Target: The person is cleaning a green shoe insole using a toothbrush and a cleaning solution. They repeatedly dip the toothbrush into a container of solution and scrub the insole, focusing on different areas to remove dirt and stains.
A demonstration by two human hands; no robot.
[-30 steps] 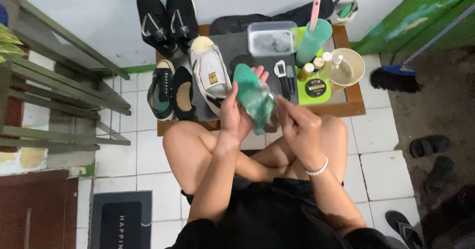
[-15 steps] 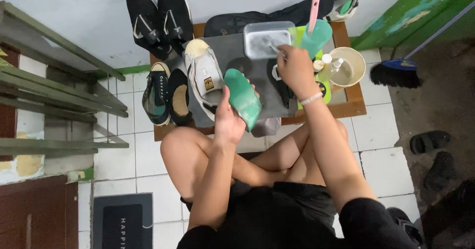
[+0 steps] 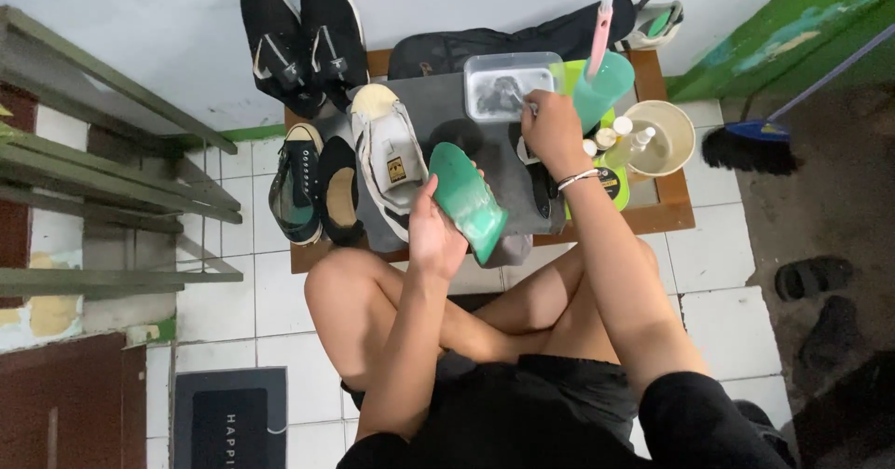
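Low wooden bench [image 3: 673,215] is packed: grey mat, clear plastic tub [image 3: 506,84] at the back edge, round yellow-green tin half hidden by the wrist. Left hand [image 3: 436,231] closed around a green insole [image 3: 466,199] over the front edge. Right hand [image 3: 552,129] pinches something small at the tub, can't make out what.

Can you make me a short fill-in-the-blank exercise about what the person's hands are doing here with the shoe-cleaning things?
1. The left hand holds a ____ insole.
2. The right hand reaches into the clear plastic ____ of water on the low wooden table.
3. A pink-handled brush stands in the green ____.
4. The pair of black sneakers lies against the ____.

Missing words: green; container; cup; wall
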